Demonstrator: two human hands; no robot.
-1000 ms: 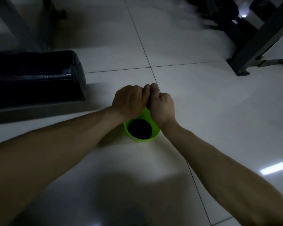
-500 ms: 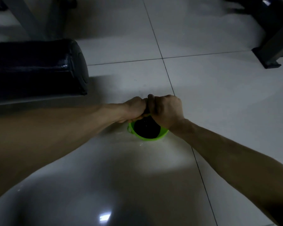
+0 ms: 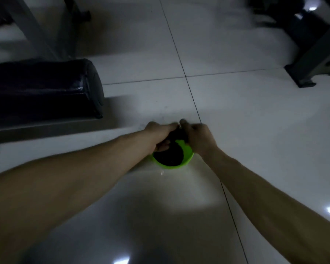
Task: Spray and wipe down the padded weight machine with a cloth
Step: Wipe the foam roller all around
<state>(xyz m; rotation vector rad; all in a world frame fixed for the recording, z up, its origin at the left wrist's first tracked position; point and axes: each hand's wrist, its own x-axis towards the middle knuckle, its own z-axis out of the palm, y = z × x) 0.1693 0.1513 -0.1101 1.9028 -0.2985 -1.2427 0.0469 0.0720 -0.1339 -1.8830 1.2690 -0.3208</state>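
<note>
Cloth: a dark bunched cloth [image 3: 176,134], soft and squeezed into a crumpled wad, sits between the two hands, just above the far rim of the bowl.
Left hand: the left hand [image 3: 160,132] is knuckles up, its fingers [image 3: 163,147] curled under and tight round the left end of the cloth.
Right hand: the right hand [image 3: 197,137] is fisted round the right end, thumb tip touching the left hand over the wad; only a small dark part of the cloth shows between the fists.
Bowl: a round bright-green plastic bowl [image 3: 188,152], smooth-walled, stands on the floor right under the hands. Its inside is dark with small wet glints; liquid or more cloth, I cannot tell.
Floor: a glossy pale tiled floor [image 3: 246,130], hard and reflective, with thin dark joints; the bowl sits just left of the joint that runs toward the camera, near the crossing of joints.
Pad: a black cylindrical padded roller [image 3: 46,86], shiny wrinkled vinyl with a stitched round end cap, lies to the left, well apart from the bowl.
Frames: a grey metal machine frame [image 3: 32,29] rises behind the roller; a dark square-tube metal foot [image 3: 301,73] rests on the floor at far right.
</note>
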